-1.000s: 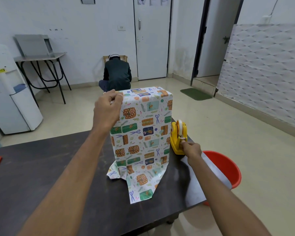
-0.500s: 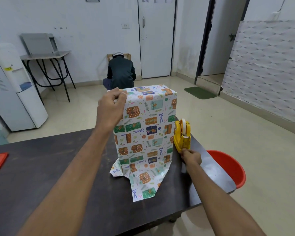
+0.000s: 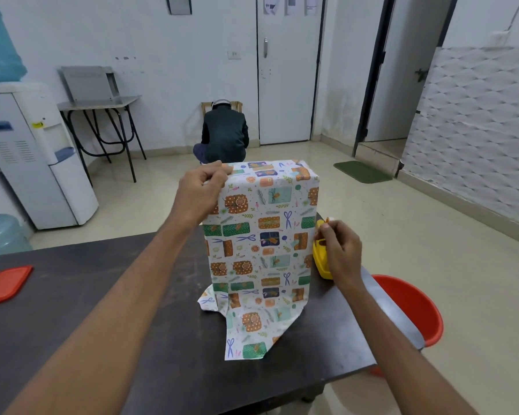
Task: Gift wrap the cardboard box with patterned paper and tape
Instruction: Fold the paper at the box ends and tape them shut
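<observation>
1. A tall box (image 3: pixel 264 181), the cardboard fully hidden, stands upright on its end near the far right part of the dark brown tabletop (image 3: pixel 102 295).
2. White wrapping paper printed with orange, green and blue gift parcels and scissors (image 3: pixel 261 235) covers the box's near face and top. At the foot a loose paper flap (image 3: pixel 246 333) spills forward and lies flat on the tabletop, crumpled at its left corner.
3. The left hand (image 3: pixel 203 190) is at the box's upper left corner. Its fingers are curled and it grips the paper edge there.
4. The right hand (image 3: pixel 340 250) is just beside the box's right edge, over a yellow plastic tape dispenser (image 3: pixel 319 259) that sits on the tabletop close against the box.
5. The right hand's fingers are bent, with thumb and forefinger drawn together at the dispenser's top. Whether they nip a strip of tape is too small to tell.
6. A flat red plastic lid (image 3: pixel 6 283) lies at the tabletop's left edge, well apart from the box.
7. A round red plastic tub (image 3: pixel 414 307) sits on the floor beyond the tabletop's right edge.
8. A white water dispenser (image 3: pixel 42 160) stands at the left wall.
9. A person in a dark jacket (image 3: pixel 224 136) crouches facing the far wall beside a white door (image 3: pixel 288 85).
10. A green doormat (image 3: pixel 361 172) lies before the doorway on the right.
</observation>
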